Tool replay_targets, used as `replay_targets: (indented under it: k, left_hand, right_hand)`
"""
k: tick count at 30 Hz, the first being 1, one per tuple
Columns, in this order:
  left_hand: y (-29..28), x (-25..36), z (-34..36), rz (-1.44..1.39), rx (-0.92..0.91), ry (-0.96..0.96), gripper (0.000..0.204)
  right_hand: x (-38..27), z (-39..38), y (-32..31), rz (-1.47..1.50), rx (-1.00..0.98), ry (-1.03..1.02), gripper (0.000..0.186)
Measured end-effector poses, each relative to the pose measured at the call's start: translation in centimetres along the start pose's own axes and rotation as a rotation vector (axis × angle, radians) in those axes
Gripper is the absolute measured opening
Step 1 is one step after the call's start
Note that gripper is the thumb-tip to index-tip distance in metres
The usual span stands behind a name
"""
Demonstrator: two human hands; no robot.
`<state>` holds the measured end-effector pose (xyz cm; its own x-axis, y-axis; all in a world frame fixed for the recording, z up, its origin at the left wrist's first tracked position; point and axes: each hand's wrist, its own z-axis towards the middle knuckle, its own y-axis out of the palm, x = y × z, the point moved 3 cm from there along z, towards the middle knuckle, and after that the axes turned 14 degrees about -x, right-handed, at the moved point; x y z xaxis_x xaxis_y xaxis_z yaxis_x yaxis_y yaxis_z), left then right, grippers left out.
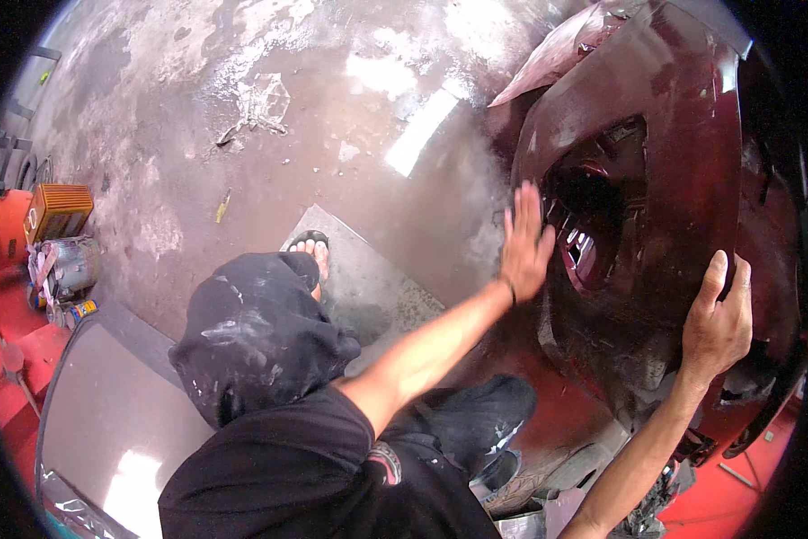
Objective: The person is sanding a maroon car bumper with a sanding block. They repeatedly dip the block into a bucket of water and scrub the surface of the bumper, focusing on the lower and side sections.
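Observation:
A large dark red car bumper with an oval opening stands on the right, its surface glossy in places. My left hand is at the bumper's left edge, beside the opening, with the fingers stretched out and holding nothing. Whether its palm touches the bumper I cannot tell. My right hand grips the bumper's lower right edge, thumb on the near face and some fingers hidden behind. Through the opening, dark inner parts and a pale pink piece show.
A flat grey board lies under my sandalled foot. Crumpled clear plastic and a small yellow scrap lie on the stained floor. A grey panel, an orange finned box and a metal can are at left.

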<state>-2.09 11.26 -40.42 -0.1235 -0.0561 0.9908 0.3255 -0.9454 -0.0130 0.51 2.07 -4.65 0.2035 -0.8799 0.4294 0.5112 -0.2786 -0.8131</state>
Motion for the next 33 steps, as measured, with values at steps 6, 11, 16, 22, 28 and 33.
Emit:
replay_targets:
  k: [6,11,16,22,28,33]
  left_hand:
    - [1.2,0.5,-0.2,-0.050,0.056,-0.037,0.077]
    - [-4.4,1.1,7.9,-0.112,0.021,-0.056,0.071]
    - [3.9,0.2,-5.3,-0.123,-0.109,-0.122,0.080]
    - [-0.2,-0.1,2.4,-0.084,0.026,-0.069,0.074]
    - [-4.4,-0.4,11.2,-0.171,0.013,-0.021,0.072]
    - [1.2,-0.6,-0.1,-0.169,0.025,-0.040,0.073]
  right_hand:
    - [0.1,-0.2,-0.3,-0.022,0.002,-0.009,0.054]
    - [-0.4,-0.1,-0.3,0.003,-0.004,0.000,0.053]
    - [-0.1,-0.3,-0.3,0.000,-0.012,0.003,0.052]
    - [-0.3,-0.4,-0.3,-0.018,-0.015,-0.001,0.052]
    - [0.2,-0.2,0.1,-0.006,0.000,0.004,0.051]
    - [-0.6,-0.4,-0.7,0.004,-0.026,0.006,0.049]
